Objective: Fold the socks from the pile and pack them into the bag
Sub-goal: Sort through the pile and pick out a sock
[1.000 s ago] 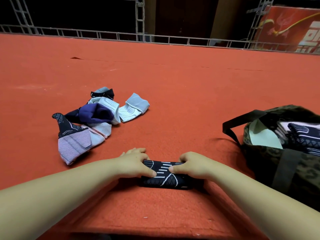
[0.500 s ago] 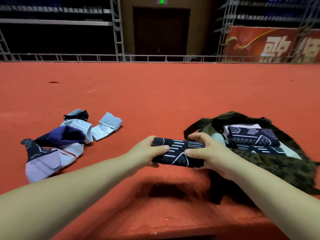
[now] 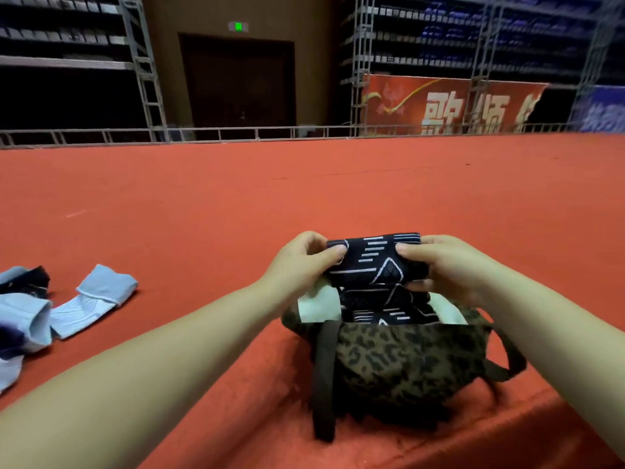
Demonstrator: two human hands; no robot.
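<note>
Folded sock held over the open bag, ready to go in.

Both hands, the left hand [image 3: 301, 265] and the right hand [image 3: 449, 269], pinch the ends of the folded dark sock [image 3: 375, 262], thumbs on top. A moment ago it was pressed flat on the red surface [image 3: 236, 204]; now it is lifted and carried right, just above the mouth of the bag [image 3: 406, 363]. Similar folded socks [image 3: 385, 313] already lie inside. So folding of this one looks finished and only the placing remains. The pile [image 3: 67, 306] at the left edge has more socks, so the task is far from its end.
</note>
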